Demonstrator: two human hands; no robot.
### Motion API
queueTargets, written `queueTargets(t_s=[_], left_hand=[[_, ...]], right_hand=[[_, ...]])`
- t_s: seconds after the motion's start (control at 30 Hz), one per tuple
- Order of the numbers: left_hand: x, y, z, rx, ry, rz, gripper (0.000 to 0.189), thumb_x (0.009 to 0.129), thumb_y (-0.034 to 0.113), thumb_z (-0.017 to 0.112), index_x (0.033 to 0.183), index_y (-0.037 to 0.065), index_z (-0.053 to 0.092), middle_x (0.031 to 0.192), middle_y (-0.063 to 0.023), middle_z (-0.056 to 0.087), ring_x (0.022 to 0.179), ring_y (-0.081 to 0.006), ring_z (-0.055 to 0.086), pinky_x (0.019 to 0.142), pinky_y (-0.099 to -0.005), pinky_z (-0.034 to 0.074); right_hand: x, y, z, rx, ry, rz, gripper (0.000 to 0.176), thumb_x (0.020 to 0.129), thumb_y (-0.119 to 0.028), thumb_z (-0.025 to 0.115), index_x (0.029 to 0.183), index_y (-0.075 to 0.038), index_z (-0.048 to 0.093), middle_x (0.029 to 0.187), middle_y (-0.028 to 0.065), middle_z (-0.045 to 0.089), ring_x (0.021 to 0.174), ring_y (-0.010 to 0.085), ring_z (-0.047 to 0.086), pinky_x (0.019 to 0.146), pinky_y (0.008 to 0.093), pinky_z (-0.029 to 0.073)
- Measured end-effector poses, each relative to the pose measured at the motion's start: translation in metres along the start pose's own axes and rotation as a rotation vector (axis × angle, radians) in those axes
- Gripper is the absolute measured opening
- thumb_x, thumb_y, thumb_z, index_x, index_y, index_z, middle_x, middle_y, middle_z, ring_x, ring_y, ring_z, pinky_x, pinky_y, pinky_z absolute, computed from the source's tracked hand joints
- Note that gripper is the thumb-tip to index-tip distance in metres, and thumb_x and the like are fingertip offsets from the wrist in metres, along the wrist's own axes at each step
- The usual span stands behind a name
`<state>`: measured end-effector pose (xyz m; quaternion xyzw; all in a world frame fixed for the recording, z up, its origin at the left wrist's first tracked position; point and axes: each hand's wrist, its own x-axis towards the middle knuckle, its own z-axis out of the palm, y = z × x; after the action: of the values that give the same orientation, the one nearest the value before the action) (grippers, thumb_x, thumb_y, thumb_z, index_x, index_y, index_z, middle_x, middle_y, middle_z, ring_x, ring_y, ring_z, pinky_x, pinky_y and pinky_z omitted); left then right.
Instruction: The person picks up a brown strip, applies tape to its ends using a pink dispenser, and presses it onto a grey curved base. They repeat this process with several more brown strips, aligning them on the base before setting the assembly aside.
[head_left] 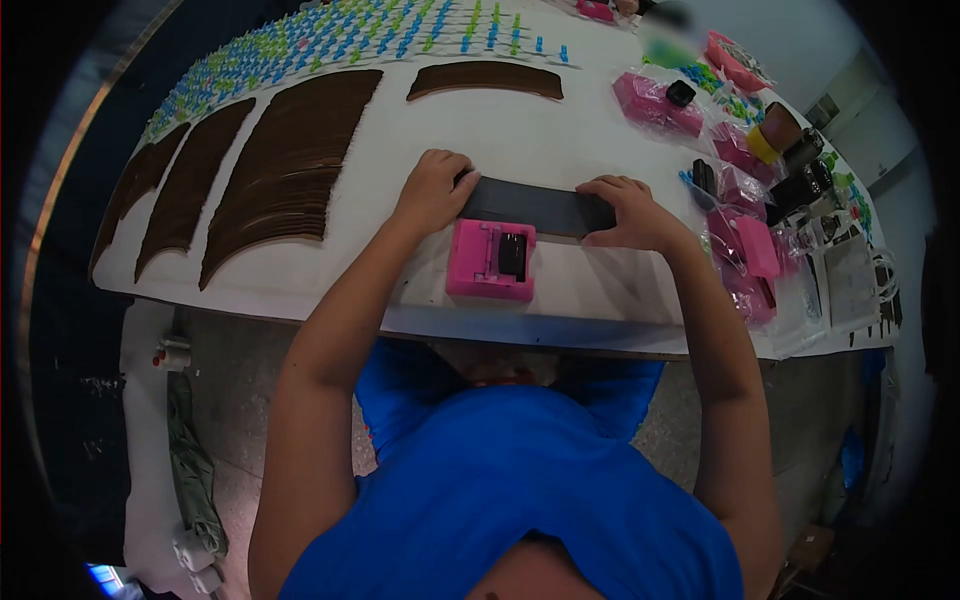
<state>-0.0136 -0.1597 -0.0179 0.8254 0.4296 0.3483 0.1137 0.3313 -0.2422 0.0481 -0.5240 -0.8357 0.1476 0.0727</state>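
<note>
White table (560, 150) carries everything.
Brown fanned stacks (290, 160): well left of hands, apart from them.
Dark strip (535, 207): flat on table, long axis left-right, right end slightly lower, spans between both hands.
Pink jig (490, 262): on person's side of strip, under its left half; touching or just beside, cannot tell.
Left hand (432, 190): fingers closed over strip's left end; nearer jig.
Right hand (625, 215): fingers closed over right end.
</note>
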Motion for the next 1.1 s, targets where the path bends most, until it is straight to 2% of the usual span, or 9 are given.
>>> queueTargets(t_s=[0.17,0.27,0.7,0.9,1.1], left_hand=[[0.001,0.004,-0.002,0.024,-0.028,-0.015,0.026,0.098,0.025,0.069,0.108,0.001,0.073,0.114,-0.0159,0.071,0.116,-0.0354,0.062,0.103,-0.0443,0.049],[-0.001,0.008,-0.001,0.017,-0.002,-0.03,0.025,0.096,0.023,0.07,0.107,0.001,0.073,0.111,-0.0156,0.072,0.115,-0.0352,0.062,0.101,-0.0444,0.05],[-0.01,0.018,0.0,-0.008,0.034,-0.037,0.021,0.094,0.02,0.069,0.103,0.003,0.075,0.106,-0.0142,0.073,0.111,-0.0359,0.063,0.099,-0.0452,0.051],[-0.016,0.02,-0.002,-0.013,0.039,-0.039,0.022,0.094,0.02,0.069,0.104,0.002,0.075,0.107,-0.0148,0.073,0.113,-0.0361,0.063,0.101,-0.045,0.051],[-0.017,0.023,-0.005,-0.019,0.039,-0.065,0.023,0.093,0.019,0.069,0.107,0.001,0.074,0.111,-0.0148,0.073,0.116,-0.0353,0.063,0.102,-0.0442,0.05]], right_hand=[[-0.007,0.002,0.012,0.017,0.111,0.011,0.077,0.075,-0.041,0.086,0.143,-0.016,0.061,0.144,0.0092,0.062,0.141,0.0349,0.05,0.123,0.0516,0.027],[-0.01,0.002,0.013,0.004,0.092,0.032,0.081,0.076,-0.04,0.086,0.147,-0.014,0.058,0.146,0.0105,0.06,0.141,0.0341,0.05,0.123,0.0502,0.028],[-0.025,-0.002,0.015,0.036,0.103,0.028,0.079,0.076,-0.037,0.085,0.146,-0.014,0.059,0.145,0.0109,0.06,0.14,0.0344,0.05,0.123,0.0487,0.027],[-0.03,0.004,0.027,0.048,0.176,-0.003,0.074,0.079,-0.038,0.082,0.145,-0.012,0.06,0.148,0.0115,0.059,0.145,0.0335,0.046,0.124,0.0491,0.025],[-0.041,0.006,0.05,-0.06,0.367,-0.071,0.07,0.083,-0.04,0.08,0.142,-0.01,0.061,0.149,0.0133,0.057,0.148,0.0352,0.043,0.124,0.0489,0.026]])
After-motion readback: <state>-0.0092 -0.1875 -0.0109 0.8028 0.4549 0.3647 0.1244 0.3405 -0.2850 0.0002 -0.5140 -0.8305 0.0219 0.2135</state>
